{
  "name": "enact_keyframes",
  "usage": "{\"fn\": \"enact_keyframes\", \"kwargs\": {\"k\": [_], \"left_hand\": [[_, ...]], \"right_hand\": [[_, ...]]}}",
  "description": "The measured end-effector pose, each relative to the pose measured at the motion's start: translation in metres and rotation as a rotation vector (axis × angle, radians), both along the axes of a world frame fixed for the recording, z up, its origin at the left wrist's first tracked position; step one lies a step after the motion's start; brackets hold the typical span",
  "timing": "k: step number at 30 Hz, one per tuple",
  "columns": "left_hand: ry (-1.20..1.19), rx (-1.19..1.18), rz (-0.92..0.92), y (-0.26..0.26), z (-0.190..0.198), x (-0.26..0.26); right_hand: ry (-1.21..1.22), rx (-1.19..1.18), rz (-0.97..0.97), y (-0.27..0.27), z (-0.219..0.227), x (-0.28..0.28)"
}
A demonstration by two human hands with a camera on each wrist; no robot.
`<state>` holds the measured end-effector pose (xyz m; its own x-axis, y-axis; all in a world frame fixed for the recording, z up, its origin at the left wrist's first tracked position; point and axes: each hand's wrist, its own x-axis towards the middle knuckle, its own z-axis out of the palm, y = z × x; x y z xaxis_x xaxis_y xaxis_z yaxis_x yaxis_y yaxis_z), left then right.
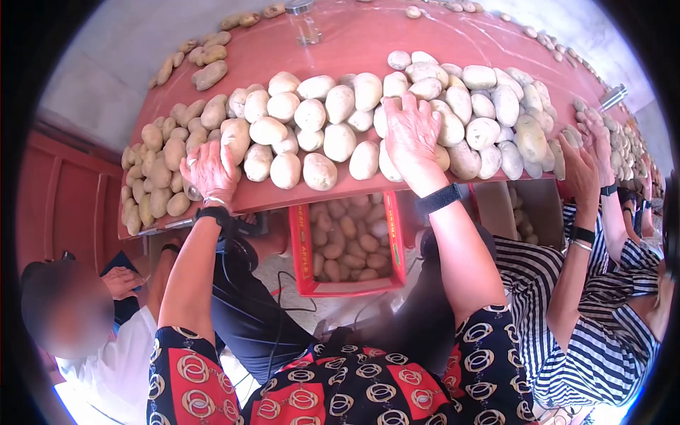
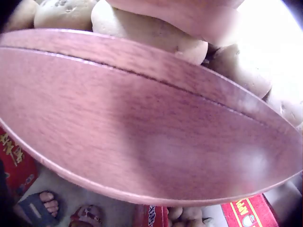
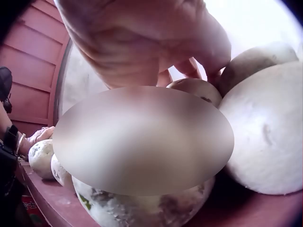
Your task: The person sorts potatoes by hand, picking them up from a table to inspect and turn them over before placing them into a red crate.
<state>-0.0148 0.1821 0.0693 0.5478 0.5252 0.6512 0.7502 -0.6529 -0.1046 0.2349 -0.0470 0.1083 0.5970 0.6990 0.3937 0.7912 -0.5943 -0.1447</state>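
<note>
A broad pile of potatoes (image 1: 340, 142) lies along the front of the red table (image 1: 354, 42). My left hand (image 1: 211, 172) rests on the potatoes at the left part of the pile, near the table's front edge. In the left wrist view the lower part of that hand (image 2: 189, 14) shows above a long potato (image 2: 137, 30), its fingers out of frame. My right hand (image 1: 413, 138) lies over the middle of the pile, fingers pointing away from me. In the right wrist view its palm (image 3: 132, 42) arches above the potatoes, with fingertips down at a small potato (image 3: 196, 90).
Below the table edge a red box (image 1: 300, 248) holds many potatoes, and a cardboard box (image 1: 549, 205) stands to its right. A glass jar (image 1: 304, 25) stands far back. People sit on both sides; hands (image 1: 584, 163) work at the right.
</note>
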Motion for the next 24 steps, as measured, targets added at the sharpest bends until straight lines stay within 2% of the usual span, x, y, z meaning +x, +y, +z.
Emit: {"fn": "enact_keyframes", "kwargs": {"k": [3,5,6,7,8,9,11,12,14,15,17,19,20,21,23,24], "left_hand": [[0.031,0.012,0.037,-0.003,0.001,-0.001],[0.022,-0.033,0.031,-0.002,0.002,-0.001],[0.036,-0.052,0.035,-0.001,0.002,-0.001],[0.05,-0.069,0.046,-0.001,0.003,-0.002],[0.005,-0.02,0.008,0.0,0.001,-0.003],[0.063,-0.052,0.047,-0.001,0.003,-0.003],[-0.004,-0.044,-0.004,-0.001,0.002,-0.002],[0.0,-0.049,-0.005,-0.001,0.003,0.001],[0.056,-0.053,0.053,-0.004,0.005,-0.002],[0.037,-0.016,0.011,-0.001,0.002,-0.004],[0.066,-0.041,0.042,-0.001,0.004,-0.003],[0.033,-0.01,-0.013,0.002,0.001,-0.004],[0.049,-0.047,0.001,0.001,0.0,-0.006],[0.054,-0.074,0.012,0.003,0.002,-0.003],[0.058,-0.056,0.012,0.003,0.002,-0.002],[0.063,-0.043,0.013,0.002,0.002,-0.003]], "right_hand": [[0.004,-0.042,-0.028,0.001,0.001,-0.002],[-0.077,0.093,0.016,-0.006,0.006,0.001],[-0.005,0.194,0.086,-0.008,0.012,0.011],[0.647,0.654,0.429,-0.014,-0.001,0.025],[0.901,0.777,0.408,-0.019,0.013,0.023],[1.158,0.892,0.371,-0.026,0.03,0.021],[1.53,1.086,0.561,-0.035,0.034,0.04],[1.533,1.085,0.555,-0.038,0.042,0.039],[1.759,1.164,0.624,-0.045,0.054,0.027],[1.887,1.206,0.644,-0.048,0.049,0.017],[1.967,1.188,0.678,-0.033,0.031,0.017],[1.765,0.761,0.577,-0.029,0.021,0.017],[1.767,0.7,0.714,-0.025,0.015,0.012],[1.765,0.703,0.717,-0.023,0.017,0.004],[1.753,0.496,0.699,-0.027,0.027,-0.016],[1.787,0.376,0.775,-0.028,0.029,-0.019]]}}
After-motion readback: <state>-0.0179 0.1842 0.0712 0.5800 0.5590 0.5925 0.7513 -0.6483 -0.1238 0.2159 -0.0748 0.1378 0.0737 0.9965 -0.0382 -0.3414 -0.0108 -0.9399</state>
